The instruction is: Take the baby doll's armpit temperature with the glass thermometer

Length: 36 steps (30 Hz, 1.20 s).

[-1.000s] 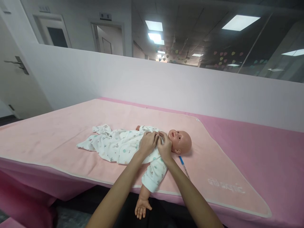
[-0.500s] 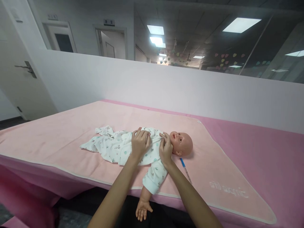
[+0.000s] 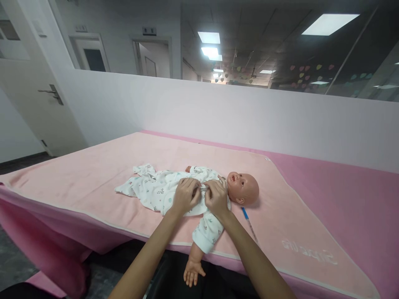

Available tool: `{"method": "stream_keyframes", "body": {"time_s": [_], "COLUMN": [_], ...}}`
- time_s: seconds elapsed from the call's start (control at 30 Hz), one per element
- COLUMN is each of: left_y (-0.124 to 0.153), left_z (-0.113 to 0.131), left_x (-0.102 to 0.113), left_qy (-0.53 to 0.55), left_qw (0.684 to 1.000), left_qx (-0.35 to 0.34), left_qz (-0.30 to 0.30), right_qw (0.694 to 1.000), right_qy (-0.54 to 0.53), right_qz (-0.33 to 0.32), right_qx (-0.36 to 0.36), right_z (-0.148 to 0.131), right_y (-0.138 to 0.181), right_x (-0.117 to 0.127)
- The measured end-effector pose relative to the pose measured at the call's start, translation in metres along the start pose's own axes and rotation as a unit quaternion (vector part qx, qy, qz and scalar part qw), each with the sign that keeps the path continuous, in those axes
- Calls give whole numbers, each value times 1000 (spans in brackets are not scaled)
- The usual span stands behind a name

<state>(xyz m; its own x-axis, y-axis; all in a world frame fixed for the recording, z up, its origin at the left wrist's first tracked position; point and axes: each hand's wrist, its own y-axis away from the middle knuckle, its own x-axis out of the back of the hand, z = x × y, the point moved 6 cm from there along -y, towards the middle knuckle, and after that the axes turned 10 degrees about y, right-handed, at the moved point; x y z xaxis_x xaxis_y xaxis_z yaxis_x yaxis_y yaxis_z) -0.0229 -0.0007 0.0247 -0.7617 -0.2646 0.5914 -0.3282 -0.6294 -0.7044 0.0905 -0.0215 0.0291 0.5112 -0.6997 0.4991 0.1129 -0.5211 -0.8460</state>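
Observation:
A baby doll (image 3: 245,189) lies on its back, head to the right, dressed in a white printed romper (image 3: 156,190). My left hand (image 3: 187,193) is closed on the front of the romper at the doll's chest. Close beside it, my right hand (image 3: 216,195) pinches the same cloth nearer the doll's neck. A small fold of white fabric stretches between my fingertips; whether it has a snap or tie is too small to tell. One doll arm (image 3: 193,265) hangs over the near edge of the table.
A thin stick with a blue end, like a thermometer (image 3: 245,214), lies near the doll's head. A peach mat (image 3: 102,166) covers the pink table (image 3: 336,182). Behind stands a white half wall (image 3: 233,112) with glass above; a door (image 3: 40,87) is at left.
My hands have come together over the doll's chest, the right one moving from the neckline toward the left. Both now draw the romper's cloth between them. The view has shifted slightly.

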Motion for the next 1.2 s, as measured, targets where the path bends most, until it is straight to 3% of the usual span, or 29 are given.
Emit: {"method": "stream_keyframes", "body": {"time_s": [0.23, 1.2], "left_y": [0, -1], "left_z": [-4, -8], "left_x": [-2, -1], "left_qy": [10, 33], "left_qw": [1000, 999], "left_qx": [0, 13], "left_qz": [11, 32], "right_qw": [998, 995], "right_qy": [29, 88], "right_qz": [-53, -36], "right_qx": [9, 29], "right_z": [-4, 1], "right_y": [0, 4], "right_x": [-9, -16]}}
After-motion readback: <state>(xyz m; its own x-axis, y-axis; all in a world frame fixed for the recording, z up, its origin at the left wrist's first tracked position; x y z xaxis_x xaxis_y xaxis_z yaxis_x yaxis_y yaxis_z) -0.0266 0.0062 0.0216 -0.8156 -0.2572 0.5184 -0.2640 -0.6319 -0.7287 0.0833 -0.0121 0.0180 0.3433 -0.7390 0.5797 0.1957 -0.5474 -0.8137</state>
